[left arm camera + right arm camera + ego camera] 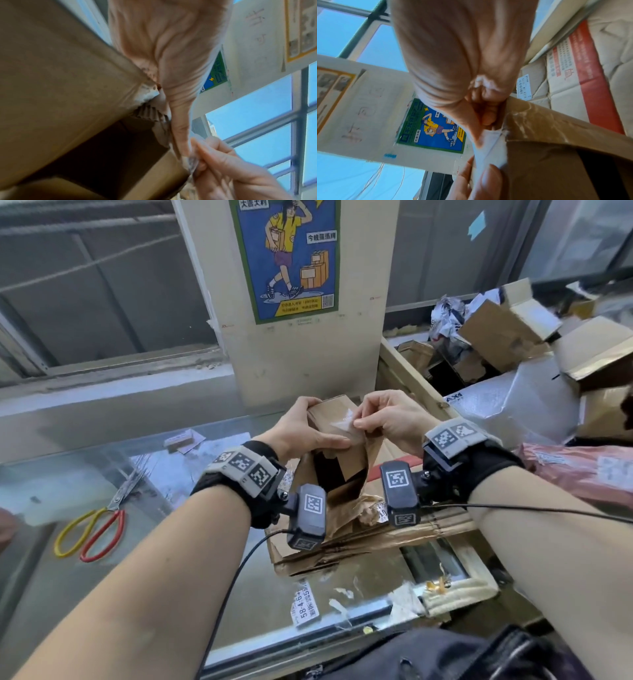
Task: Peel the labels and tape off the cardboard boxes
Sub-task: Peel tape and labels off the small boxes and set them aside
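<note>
One cardboard box (337, 446) held up above the tabletop (144, 491), open end toward the person, a whitish label (342, 423) partly lifted on its upper face. Right hand (387, 419) pinches the label's loose edge between thumb and fingertips; left hand (301, 429) grips the box's left side, thumb laid flat along the face just below the label. Step in hand: peeling this label, mid-pull. Next move likely needs a steady pull low along the face while the left hand braces, so the label doesn't tear. Flattened cardboard (359, 539) underneath, scissors (99, 525) well to the left.
</note>
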A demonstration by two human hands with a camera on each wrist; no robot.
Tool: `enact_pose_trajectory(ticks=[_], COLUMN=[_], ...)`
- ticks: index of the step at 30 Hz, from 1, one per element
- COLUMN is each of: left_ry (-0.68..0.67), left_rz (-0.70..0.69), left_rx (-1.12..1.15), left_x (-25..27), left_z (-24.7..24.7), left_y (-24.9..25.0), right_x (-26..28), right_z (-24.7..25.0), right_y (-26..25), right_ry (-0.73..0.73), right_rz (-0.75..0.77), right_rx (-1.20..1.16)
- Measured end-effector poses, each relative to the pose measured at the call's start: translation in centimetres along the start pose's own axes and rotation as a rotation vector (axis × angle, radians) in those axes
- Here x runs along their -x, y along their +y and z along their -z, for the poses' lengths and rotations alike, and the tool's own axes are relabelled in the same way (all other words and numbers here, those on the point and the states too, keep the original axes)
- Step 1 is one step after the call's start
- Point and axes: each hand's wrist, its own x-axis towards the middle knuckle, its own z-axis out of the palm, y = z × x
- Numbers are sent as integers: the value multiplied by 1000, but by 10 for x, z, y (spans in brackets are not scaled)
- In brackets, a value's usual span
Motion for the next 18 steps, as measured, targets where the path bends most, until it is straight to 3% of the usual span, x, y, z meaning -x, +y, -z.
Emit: enact_pose_trajectory(ticks=[5,11,14,18], left_ry=[-4,33,47,32], left_rz=[57,82,72,53], left_rx=[242,280,260,260], left_x=[-1,-2,-2,0], left_z=[-4,-3,-6,-7], left_y=[-3,-9,-8,-5], right_x=[-3,0,-2,-9], right_z=[6,9,6,-7], right_y=[-2,-18,-35,-49], right_ry=[-58,-255,-348,-302], right_rz=[-2,-54,-112,-90], right_rx=[19,104,479,980])
